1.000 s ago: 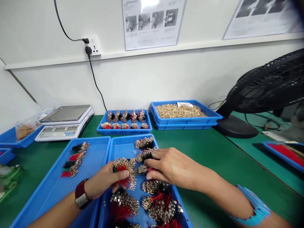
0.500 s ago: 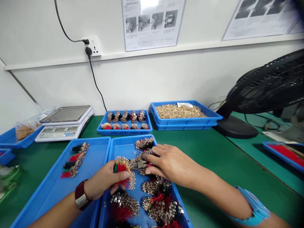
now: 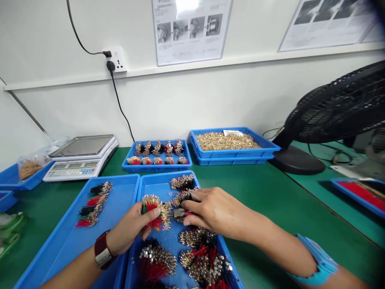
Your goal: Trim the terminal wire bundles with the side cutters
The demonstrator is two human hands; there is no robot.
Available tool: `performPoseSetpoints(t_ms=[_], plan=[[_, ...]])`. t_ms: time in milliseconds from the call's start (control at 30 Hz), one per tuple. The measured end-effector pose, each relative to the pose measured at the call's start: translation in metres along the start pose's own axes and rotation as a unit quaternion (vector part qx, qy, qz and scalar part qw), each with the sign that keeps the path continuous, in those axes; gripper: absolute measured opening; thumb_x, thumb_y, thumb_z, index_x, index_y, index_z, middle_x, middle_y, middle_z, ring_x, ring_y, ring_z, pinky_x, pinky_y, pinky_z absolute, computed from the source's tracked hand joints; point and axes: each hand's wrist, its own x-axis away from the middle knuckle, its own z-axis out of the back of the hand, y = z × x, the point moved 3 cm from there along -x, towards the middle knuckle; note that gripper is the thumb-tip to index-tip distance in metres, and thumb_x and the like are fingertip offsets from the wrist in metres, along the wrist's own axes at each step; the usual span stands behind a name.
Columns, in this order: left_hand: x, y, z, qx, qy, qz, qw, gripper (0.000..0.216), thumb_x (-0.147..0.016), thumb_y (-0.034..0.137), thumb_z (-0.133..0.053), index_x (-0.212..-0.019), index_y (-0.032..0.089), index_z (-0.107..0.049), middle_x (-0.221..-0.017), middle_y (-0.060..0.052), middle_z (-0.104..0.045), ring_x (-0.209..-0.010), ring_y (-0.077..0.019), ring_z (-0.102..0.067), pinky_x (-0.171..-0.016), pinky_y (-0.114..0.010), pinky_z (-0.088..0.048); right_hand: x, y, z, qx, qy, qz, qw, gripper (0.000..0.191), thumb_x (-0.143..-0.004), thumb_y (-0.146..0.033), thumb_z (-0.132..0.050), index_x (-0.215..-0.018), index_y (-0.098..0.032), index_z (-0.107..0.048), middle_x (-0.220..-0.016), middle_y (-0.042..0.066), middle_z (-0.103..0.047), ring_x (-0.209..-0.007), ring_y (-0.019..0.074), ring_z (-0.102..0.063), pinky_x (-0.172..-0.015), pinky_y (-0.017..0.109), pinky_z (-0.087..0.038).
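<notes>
I've got the left hand (image 3: 129, 224) closed around a wire bundle (image 3: 152, 212) and the right hand (image 3: 215, 210) gripping pliers (image 3: 176, 214) (bundle held within their reach) above the blue tray (image 3: 153, 185).

A fanned bundle of red and black wires (image 3: 151, 211) tipped with brass terminals sits gripped in the left hand (image 3: 129, 224), just beside the steel nose of small pliers (image 3: 176, 214) held in the right hand (image 3: 213, 210).
</notes>
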Motion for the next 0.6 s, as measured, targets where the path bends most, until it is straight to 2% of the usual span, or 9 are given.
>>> performPoseSetpoints(t_ms=[167,400,600], plan=[[0.0014,-0.0001,0.0008,-0.008,-0.022,0.017,1.0,0.055,-0.075,0.068,-0.077,-0.086,0.017,-0.06,-0.061,0.002,-0.067,-0.042,-0.0059,-0.039,-0.041,-0.02,-0.026,0.0007,-0.0009,0.0048,-0.044,-0.006,0.006,0.999,0.052,-0.106,-0.061,-0.035,-0.097,-0.019,-0.065,-0.077,0.003,-0.06,-0.067,0.0171,-0.052,-0.059,0.033,-0.028],[0.0022,-0.0013,0.0015,-0.01,-0.06,0.028,0.998,0.052,-0.076,0.064,-0.079,-0.088,0.016,-0.062,-0.061,0.002,-0.065,-0.046,-0.0071,-0.046,-0.037,-0.017,-0.027,0.0022,0.0043,0.004,0.013,0.028,-0.01,0.999,0.054,-0.107,-0.059,-0.033,-0.104,-0.018,-0.067,-0.081,0.005,-0.059,-0.069,0.0187,-0.052,-0.065,0.034,-0.033],[0.0042,0.002,0.0,0.014,-0.092,0.031,0.995,0.048,-0.076,0.061,-0.08,-0.084,0.016,-0.062,-0.057,0.004,-0.063,-0.038,-0.0045,-0.039,-0.033,-0.015,-0.024,0.0008,0.004,-0.0012,0.006,0.013,-0.005,1.0,0.056,-0.106,-0.061,-0.032,-0.1,-0.018,-0.067,-0.082,0.005,-0.059,-0.071,0.0194,-0.052,-0.066,0.035,-0.035]])
